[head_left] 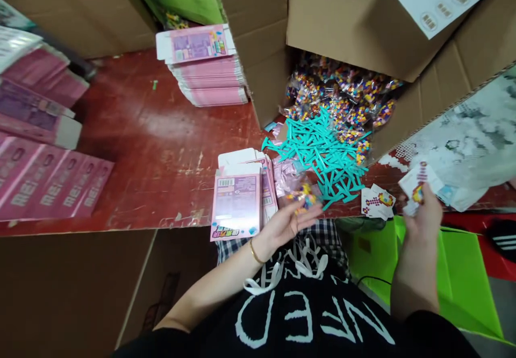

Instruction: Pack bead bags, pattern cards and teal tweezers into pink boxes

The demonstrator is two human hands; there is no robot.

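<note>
My left hand (284,223) is palm up near the table edge, with a small clear bag of colourful beads (305,195) held between thumb and outstretched fingers. To the right, my right hand (425,213) grips a white printed card (411,179) showing a pixel pattern. More such cards (378,202) lie in a small stack between the hands. Beyond my left hand spreads a heap of turquoise plastic sticks (322,154). Flattened pink and purple boxes (237,199) lie beside my left wrist, overhanging the table edge.
An open cardboard box (266,51) holds many bead bags (346,92) spilling toward the sticks. Folded pink cartons (209,76) are stacked on the red table (161,127). Upright pink boxes (52,178) stand at left. A clear plastic bag (475,143) sits at right, above a green bin (463,272).
</note>
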